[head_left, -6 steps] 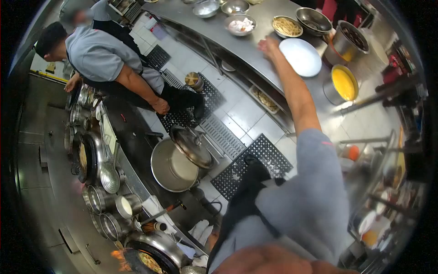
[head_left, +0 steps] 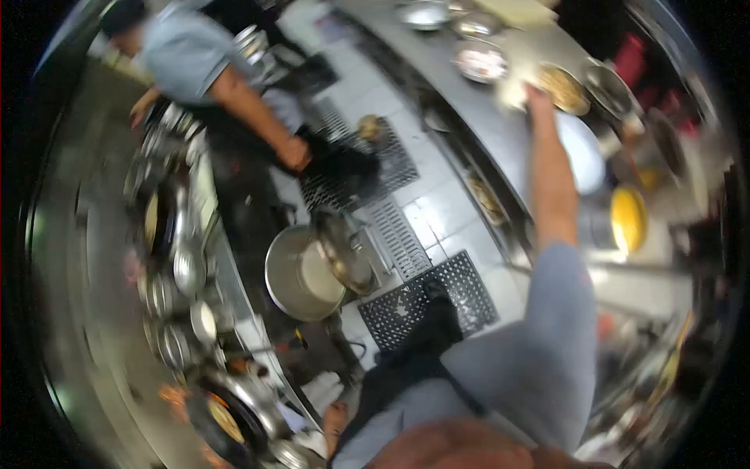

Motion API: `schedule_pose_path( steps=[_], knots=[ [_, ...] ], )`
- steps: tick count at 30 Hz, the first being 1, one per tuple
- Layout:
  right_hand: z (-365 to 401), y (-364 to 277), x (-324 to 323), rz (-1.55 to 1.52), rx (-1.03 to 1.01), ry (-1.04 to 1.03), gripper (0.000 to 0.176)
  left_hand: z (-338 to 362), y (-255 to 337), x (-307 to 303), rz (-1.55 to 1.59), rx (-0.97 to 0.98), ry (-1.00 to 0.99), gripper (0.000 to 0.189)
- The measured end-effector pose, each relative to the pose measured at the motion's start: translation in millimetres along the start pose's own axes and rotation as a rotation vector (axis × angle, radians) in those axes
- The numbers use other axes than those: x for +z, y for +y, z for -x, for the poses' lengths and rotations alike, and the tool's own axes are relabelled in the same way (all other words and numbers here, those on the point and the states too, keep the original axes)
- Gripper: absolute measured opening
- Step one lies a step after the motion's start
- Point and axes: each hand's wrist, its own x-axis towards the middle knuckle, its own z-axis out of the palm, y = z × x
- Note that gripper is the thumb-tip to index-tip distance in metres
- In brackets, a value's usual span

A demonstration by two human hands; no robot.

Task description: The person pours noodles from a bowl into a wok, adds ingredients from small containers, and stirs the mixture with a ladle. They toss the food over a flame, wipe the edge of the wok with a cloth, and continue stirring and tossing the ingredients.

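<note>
My right arm stretches over the steel counter, and my right hand (head_left: pixel 537 98) is at the near edge of a bowl of noodles (head_left: pixel 564 88). Its fingers are smeared by motion, with a pale blurred patch beside them; I cannot tell what they hold. Just below the noodles lies a white plate (head_left: pixel 582 152), partly behind my forearm. A bowl of white and pinkish food (head_left: pixel 480 61) stands to the left. My left hand (head_left: pixel 336 418) shows only in part, low beside the stove near a white cloth (head_left: pixel 322 391), its fingers mostly hidden.
A wok with food (head_left: pixel 225 420) sits over flames at lower left. A large pot (head_left: pixel 293 281) with a tilted lid (head_left: pixel 341 254) stands between stove and floor mat (head_left: pixel 469 293). A co-worker (head_left: pixel 195 59) is at the stove, upper left. A yellow-filled pot (head_left: pixel 627 219) stands right.
The whole view has shifted and blurred. My right hand is closer to the noodle bowl, and a pale patch shows by its fingers. More of my left hand is visible.
</note>
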Motion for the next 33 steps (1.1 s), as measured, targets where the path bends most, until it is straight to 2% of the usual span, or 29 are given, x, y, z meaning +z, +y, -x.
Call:
schedule_pose_path(
  steps=[1,2,4,5,6,7,8,9,11,13,15,16,19,21,23,24,27,29,31,32,33],
  knots=[
    [-14.2,10.5,-2.8,0.071,-0.052,-0.049,0.047,16.2,50.4,-28.5,-0.009,-0.072,-0.077,0.045],
    [-30.0,9.2,-5.0,0.113,-0.114,-0.097,0.046,32.2,106.8,-67.9,0.184,-0.074,0.017,0.043],
    [-55.9,18.2,-2.4,0.116,-0.158,-0.196,0.046,8.6,112.2,-71.3,0.207,-0.012,-0.032,0.042],
    [-70.5,19.2,-1.7,0.074,-0.138,-0.226,0.046,4.3,121.1,-77.5,0.33,0.037,0.047,0.041],
    [-78.8,16.8,0.5,0.016,-0.096,-0.255,0.045,-12.2,113.1,-58.4,0.285,0.077,0.202,0.038],
    [-86.4,19.8,5.8,-0.044,-0.031,-0.272,0.045,-5.0,135.8,-87.8,0.363,0.075,0.119,0.036],
    [-88.5,15.2,5.1,-0.088,0.017,-0.273,0.045,-19.7,127.5,-60.9,0.366,0.128,0.239,0.036],
    [-86.7,11.6,-0.1,-0.137,0.06,-0.266,0.045,-22.7,136.4,-68.7,0.339,0.119,0.177,0.031],
    [-76.8,3.4,-13.7,-0.199,0.129,-0.237,0.044,-8.4,182.3,-113.8,0.517,0.217,0.193,0.027],
    [-52.8,-11.9,-31.3,-0.244,0.16,-0.214,0.044,-10.8,212.1,-134.7,0.613,0.208,0.238,0.027],
    [-16.7,-36.8,-35.4,-0.299,0.17,-0.235,0.043,-7.7,248.7,-189.2,0.82,0.273,0.211,0.026],
    [3.4,-46.3,-35.7,-0.327,0.171,-0.271,0.043,-17.2,260.5,-195.7,0.863,0.339,0.274,0.025],
    [114.3,-112.2,-9.6,-0.39,0.17,-0.486,0.042,-17.0,307.7,-245.8,1.077,0.478,0.394,0.024],
    [196.5,-142.7,25.2,-0.411,0.192,-0.777,0.042,-37.3,330.3,-246.9,1.118,0.714,0.54,0.028],
    [366.9,-250.7,50.8,-0.429,0.181,-0.827,0.034,-20.8,334.1,-274.5,1.303,0.674,0.383,0.03],
    [410.9,-271.7,72.6,-0.374,0.262,-0.981,0.036,-10.1,329.5,-284.3,1.394,0.66,0.299,0.032],
    [542.8,-329.4,129.0,-0.296,0.234,-1.475,0.042,14.9,262.2,-291.0,1.473,0.553,0.333,0.036],
    [629.3,-370.7,162.6,-0.265,0.133,-1.85,0.045,47.1,194.2,-286.0,1.675,0.502,0.455,0.035],
    [716.8,-416.0,178.1,-0.135,0.112,-1.896,0.044,92.4,122.2,-270.3,1.73,0.404,0.584,0.033],
    [746.5,-431.9,193.5,0.053,-0.047,-2.04,0.043,112.7,92.2,-263.3,1.749,0.379,0.636,0.03],
    [799.4,-442.5,190.6,-0.106,-0.074,-1.986,0.039,131.4,64.9,-254.4,1.773,0.352,0.688,0.027]
  ],
)
